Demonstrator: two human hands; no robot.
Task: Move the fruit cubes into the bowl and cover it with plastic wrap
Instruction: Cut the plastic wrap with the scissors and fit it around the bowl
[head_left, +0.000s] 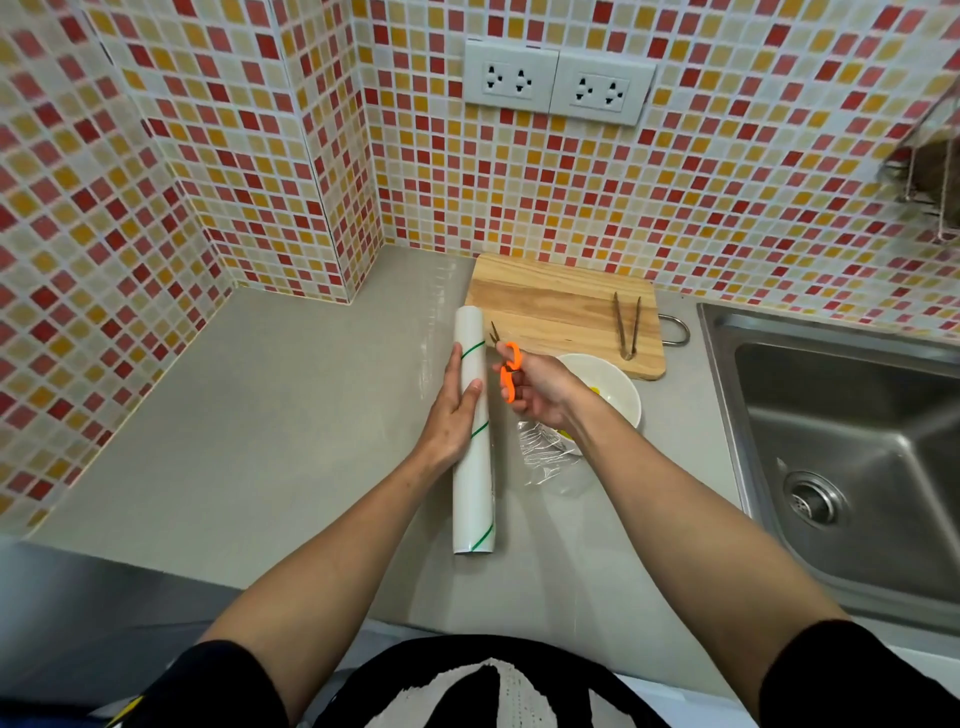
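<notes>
On the grey countertop (291, 415), a long white roll of plastic wrap with green stripes (471, 441) is laid lengthwise, running from 12 to 6 o'clock. The left hand (453, 415) is rested on the roll's left side, fingers straight and together, thumb laid across the roll. At 3 o'clock of the roll, orange-handled scissors (510, 370) are gripped by the right hand (540, 387), fingers curled through the handle loops, blades pointed toward 11 o'clock. The round white bowl (618, 387) is partly hidden behind the right hand and forearm; a yellow piece (596, 390) is seen inside, count cannot be told. A crumpled clear film sheet (545, 452) is seen at 6 o'clock of the bowl, touching its rim. At 12 o'clock of the bowl: one rectangular wooden cutting board (550, 306), with one pair of wooden tongs (627, 325) on it. A steel sink (852, 441) is set at 3 o'clock. Two white double wall sockets (558, 80) are mounted on the mosaic tiles.
</notes>
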